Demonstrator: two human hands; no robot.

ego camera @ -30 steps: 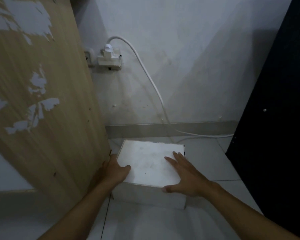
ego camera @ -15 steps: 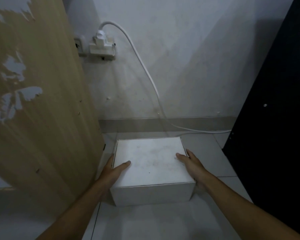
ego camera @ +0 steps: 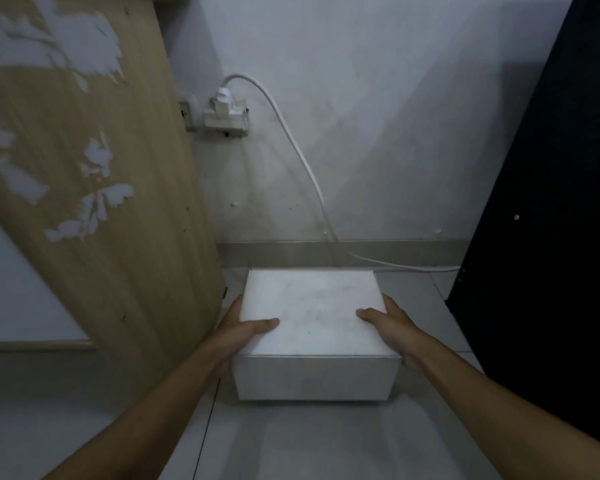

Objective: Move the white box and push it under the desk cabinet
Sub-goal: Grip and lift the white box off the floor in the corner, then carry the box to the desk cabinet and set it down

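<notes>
Here my left hand point(ego camera: 243, 329) and right hand point(ego camera: 388, 325) clamp the white box point(ego camera: 312, 327) from either side, thumbs flat across its lid (fingers hidden down the sides). It sits on the tiled floor point(ego camera: 326, 445), between the wooden cabinet panel point(ego camera: 94, 188) and a black panel point(ego camera: 548, 188).

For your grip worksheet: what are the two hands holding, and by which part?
The white box: left hand and right hand clasp its opposite sides, thumbs on the lid.
</notes>
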